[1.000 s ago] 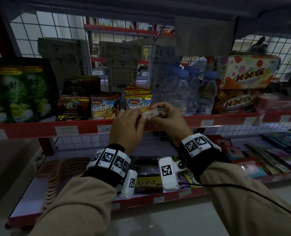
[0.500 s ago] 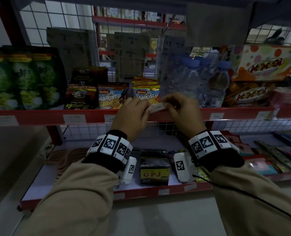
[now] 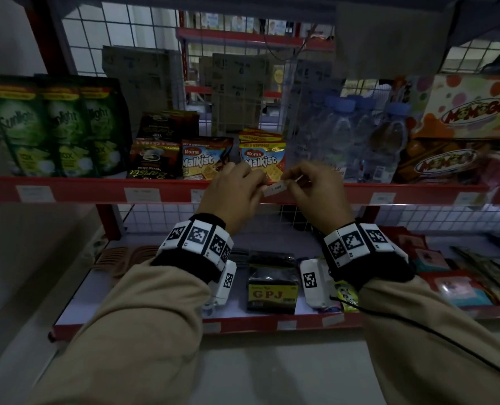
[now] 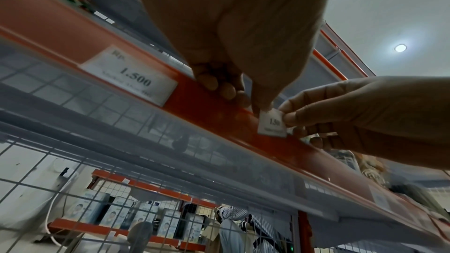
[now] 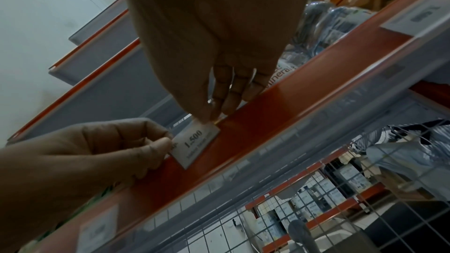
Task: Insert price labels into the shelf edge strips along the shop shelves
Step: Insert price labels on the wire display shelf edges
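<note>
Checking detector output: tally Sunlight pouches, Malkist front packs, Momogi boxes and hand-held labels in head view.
Sunlight pouches: 3
Malkist front packs: 2, more stacked behind
Momogi boxes: 2
Held label: 1
Total: 8

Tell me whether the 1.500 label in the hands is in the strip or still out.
Out. Left hand and right hand pinch the label by its ends, tilted against the red strip; its whole face shows.
</note>
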`<state>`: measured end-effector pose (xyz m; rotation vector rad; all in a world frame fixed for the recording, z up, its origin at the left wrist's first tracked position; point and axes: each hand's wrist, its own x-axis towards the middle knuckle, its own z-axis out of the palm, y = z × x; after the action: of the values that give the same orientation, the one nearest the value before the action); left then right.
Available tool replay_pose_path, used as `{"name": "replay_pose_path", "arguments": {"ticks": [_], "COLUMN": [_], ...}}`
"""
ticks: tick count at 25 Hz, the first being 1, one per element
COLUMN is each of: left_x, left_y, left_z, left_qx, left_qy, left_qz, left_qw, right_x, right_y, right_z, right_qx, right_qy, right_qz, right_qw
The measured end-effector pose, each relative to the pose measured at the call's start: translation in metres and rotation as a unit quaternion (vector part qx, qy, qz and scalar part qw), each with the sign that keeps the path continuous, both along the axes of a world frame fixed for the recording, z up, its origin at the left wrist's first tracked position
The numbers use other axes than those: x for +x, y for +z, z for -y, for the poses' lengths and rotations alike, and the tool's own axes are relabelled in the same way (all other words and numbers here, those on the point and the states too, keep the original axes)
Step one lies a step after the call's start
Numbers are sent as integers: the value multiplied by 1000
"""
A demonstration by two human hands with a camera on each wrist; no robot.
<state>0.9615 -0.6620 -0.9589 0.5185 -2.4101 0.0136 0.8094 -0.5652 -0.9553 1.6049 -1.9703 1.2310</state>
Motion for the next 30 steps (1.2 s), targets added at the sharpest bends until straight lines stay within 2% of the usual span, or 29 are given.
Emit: {"name": "replay_pose_path", "arguments": {"ticks": [3,6,12,23,30], "left_x": [-1,0,1,4,5], "left_y": [0,-1,-1,-2,-3], "left_z": [1,3,6,6,6], "left_qx": [-20,-47,-54,-56,-68], "left_qy": [13,18,31,12,17], "left_qz": [11,22,39,12,6], "left_qw": [1000,998,997,998,998], "right_x": [1,1,3,6,10], "right_y": [-2,-1,0,4,-2], "right_z": [0,-3,-4,-5,-10], "right_qx": [16,50,112,143,126], "right_qy": [-7,-1,-33,-50,-56], "right_qz": [-42,-48,-102,-99,-116], "right_qw": [999,998,988,983,984]}}
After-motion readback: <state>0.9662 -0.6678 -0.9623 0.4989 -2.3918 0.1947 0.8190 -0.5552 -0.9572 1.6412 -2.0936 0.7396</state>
